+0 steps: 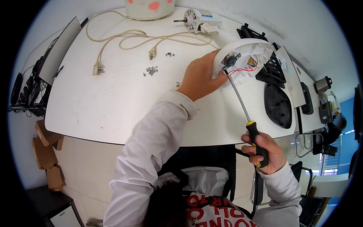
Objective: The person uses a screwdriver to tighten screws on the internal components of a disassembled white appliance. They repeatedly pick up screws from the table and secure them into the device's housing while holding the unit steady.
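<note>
My left hand (202, 75) grips the near left edge of a white plastic appliance housing (235, 46), with its open inside turned toward me. Inside it sit a dark round part (230, 60) and some red wires (245, 69). My right hand (273, 151) is wrapped round the black and yellow handle of a screwdriver (252, 128). Its long shaft slants up and left, and the tip reaches the dark part, close to my left thumb. Whether the tip is seated in a screw is too small to tell.
Loose screws (152, 70) lie left of my left hand. Behind are a white motor (200, 20), a beige cord with plugs (98, 69) and a flowered container (151, 9). At right lie a black plastic cover (278, 106) and a black tool case (272, 72). Cardboard boxes (44, 153) stand at left.
</note>
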`<state>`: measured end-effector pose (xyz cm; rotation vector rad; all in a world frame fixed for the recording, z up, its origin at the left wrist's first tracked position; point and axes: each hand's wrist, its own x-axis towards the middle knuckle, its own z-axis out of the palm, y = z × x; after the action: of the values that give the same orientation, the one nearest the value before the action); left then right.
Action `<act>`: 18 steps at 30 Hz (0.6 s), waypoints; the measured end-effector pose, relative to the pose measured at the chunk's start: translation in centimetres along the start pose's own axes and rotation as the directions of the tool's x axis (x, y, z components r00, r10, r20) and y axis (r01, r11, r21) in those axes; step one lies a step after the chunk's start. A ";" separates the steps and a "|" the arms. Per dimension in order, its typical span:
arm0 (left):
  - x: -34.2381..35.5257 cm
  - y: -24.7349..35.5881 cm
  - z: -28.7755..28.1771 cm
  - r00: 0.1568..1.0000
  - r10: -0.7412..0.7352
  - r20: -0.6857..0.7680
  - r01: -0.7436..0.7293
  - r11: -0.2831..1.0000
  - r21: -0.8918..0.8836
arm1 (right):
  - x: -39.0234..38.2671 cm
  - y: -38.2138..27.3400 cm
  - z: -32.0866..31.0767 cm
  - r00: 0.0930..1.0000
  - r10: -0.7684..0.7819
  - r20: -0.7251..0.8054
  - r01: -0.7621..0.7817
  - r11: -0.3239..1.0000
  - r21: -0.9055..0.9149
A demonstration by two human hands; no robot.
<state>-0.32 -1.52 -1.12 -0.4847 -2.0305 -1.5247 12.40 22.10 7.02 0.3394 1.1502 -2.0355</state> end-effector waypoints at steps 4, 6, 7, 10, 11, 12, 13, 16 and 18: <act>0.0 -0.3 0.2 0.999 0.022 -0.023 -0.023 1.000 -0.021 | 0.2 0.5 -0.3 0.995 -0.015 -0.096 0.017 1.000 0.025; -0.1 -0.4 0.2 1.000 0.019 -0.024 -0.019 0.999 -0.032 | -0.3 0.5 0.6 0.992 0.020 -0.127 0.002 0.985 0.170; -0.2 -0.3 0.1 1.000 0.001 -0.013 -0.001 0.999 -0.035 | -0.3 0.5 0.4 0.997 0.056 -0.044 -0.044 0.971 0.237; -0.1 -0.3 0.1 1.000 0.025 -0.011 -0.025 1.000 -0.014 | -0.2 -0.1 -0.4 0.977 0.158 0.144 -0.197 0.927 0.320; 0.0 -0.4 0.2 0.999 0.047 -0.015 -0.047 0.999 -0.002 | 0.0 -0.1 -0.3 0.979 0.167 0.115 -0.189 0.955 0.226; 0.0 -0.2 0.1 1.000 0.020 0.000 -0.020 1.000 0.000 | 0.2 0.1 -0.3 0.981 0.161 0.110 -0.184 0.954 0.239; -0.1 0.0 0.1 1.000 -0.007 0.014 0.007 1.000 0.001 | 0.3 0.2 -0.3 0.982 0.156 0.104 -0.178 0.952 0.251; -0.1 -0.4 0.2 0.998 0.047 -0.029 -0.047 0.999 -0.001 | 0.0 0.0 -0.2 0.992 0.124 0.001 -0.122 0.975 0.188; -0.1 -0.6 0.2 0.998 0.057 -0.033 -0.058 0.998 -0.004 | 0.1 0.2 -0.9 0.994 0.088 -0.065 -0.078 0.986 0.144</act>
<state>-0.65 -1.52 -1.69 -0.5123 -1.9718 -1.4938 12.36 22.70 6.37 0.5260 1.0183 -2.0502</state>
